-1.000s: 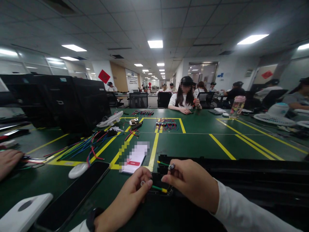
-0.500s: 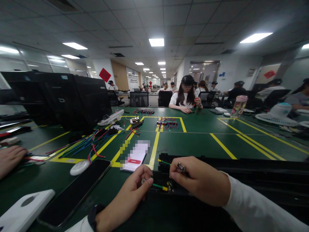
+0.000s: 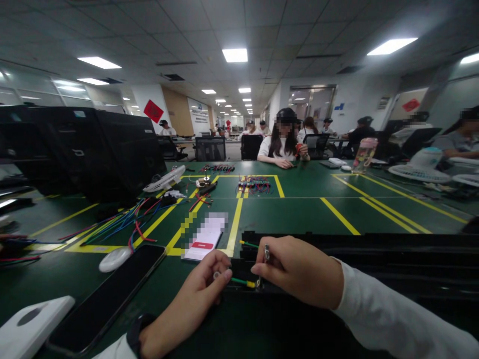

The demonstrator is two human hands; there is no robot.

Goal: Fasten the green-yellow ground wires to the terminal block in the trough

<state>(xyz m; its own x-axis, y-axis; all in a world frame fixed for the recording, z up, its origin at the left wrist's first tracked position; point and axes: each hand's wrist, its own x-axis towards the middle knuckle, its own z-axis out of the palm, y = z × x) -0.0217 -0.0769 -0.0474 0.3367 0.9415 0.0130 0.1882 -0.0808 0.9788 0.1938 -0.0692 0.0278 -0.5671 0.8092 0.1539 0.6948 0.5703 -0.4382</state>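
Note:
My left hand (image 3: pixel 205 281) is closed in a pinch on a green wire (image 3: pixel 238 281) with a yellow end sleeve. A pale ring-shaped end shows between its fingers. The wire's yellow end meets small metal hardware (image 3: pixel 258 283) on a long black metal housing (image 3: pixel 359 244). Just right of it, my right hand (image 3: pixel 299 271) grips a small shiny metal tool (image 3: pixel 266 252), upright, its lower end near that hardware. The fingers hide most of the tool, so its kind is unclear. A second green wire with a yellow tip (image 3: pixel 249 243) pokes out behind the right hand.
Left of my hands lie a black phone (image 3: pixel 108 299), a white round case (image 3: pixel 115 259) and a white device (image 3: pixel 35 326). A lit phone (image 3: pixel 205 237) lies ahead. Loose coloured wires (image 3: pixel 123 224) and wire bundles (image 3: pixel 255 185) sit farther off. A co-worker (image 3: pixel 284 144) sits opposite.
The view has swung slightly right. The metal tool in my right hand has turned more upright. My left hand keeps its pinch on the wire. Another person's hand at the left edge has left view.

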